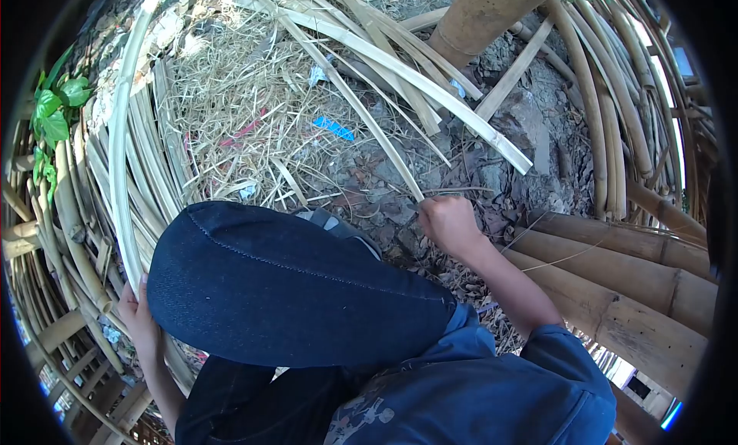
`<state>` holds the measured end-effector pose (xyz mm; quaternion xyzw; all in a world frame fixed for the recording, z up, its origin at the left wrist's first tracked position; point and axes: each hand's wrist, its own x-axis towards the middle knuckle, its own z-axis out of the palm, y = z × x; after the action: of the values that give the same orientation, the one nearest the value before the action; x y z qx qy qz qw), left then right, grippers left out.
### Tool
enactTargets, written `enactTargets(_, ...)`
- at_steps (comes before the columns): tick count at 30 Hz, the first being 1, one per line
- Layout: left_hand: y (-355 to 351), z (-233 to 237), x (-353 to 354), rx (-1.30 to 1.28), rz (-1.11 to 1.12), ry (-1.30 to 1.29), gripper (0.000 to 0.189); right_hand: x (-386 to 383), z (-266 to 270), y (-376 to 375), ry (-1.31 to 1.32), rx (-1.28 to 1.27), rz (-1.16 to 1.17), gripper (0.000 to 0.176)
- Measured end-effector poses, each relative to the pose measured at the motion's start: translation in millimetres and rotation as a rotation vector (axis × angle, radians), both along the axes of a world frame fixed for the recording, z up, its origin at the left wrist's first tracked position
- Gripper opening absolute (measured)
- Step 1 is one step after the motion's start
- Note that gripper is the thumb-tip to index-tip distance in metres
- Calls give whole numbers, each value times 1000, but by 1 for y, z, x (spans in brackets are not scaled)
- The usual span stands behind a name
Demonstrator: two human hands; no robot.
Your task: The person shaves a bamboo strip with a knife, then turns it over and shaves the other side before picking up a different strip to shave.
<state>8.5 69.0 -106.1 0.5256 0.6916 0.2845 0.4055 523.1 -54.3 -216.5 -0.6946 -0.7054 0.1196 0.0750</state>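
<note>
My left hand (141,322) is low at the left, beside my bent knee, with its fingers closed around the lower end of a long pale bamboo strip (121,130). That strip rises almost straight to the top edge of the view. On the other side of the knee, my right hand (452,224) makes a fist on the near end of a thinner bamboo strip (361,111), which slants away to the upper left. A wider split bamboo strip (430,91) lies on the ground beyond it. Part of the left hand's fingers is hidden by the strip and the knee.
Bamboo shavings (231,114) cover the ground ahead, with a blue scrap (334,127) among them. Thick bamboo poles (615,299) lie at the right, and an upright bamboo post (480,22) stands at the top. More strips (146,153) are bundled on the left near a leafy plant (58,111).
</note>
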Motion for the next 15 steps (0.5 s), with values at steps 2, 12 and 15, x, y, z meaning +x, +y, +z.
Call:
enactTargets(2, -1, -3, -9, -4, -44, 19, 32, -3, -5, -1, 27, 7, -26, 8)
enactTargets(12, -2, 4, -1, -24, -85, 54, 31, -4, -10, -4, -12, 55, 12, 10)
enactTargets(15, 0, 5, 4, 15, -78, 55, 31, -11, -19, -10, -44, 42, 12, 10)
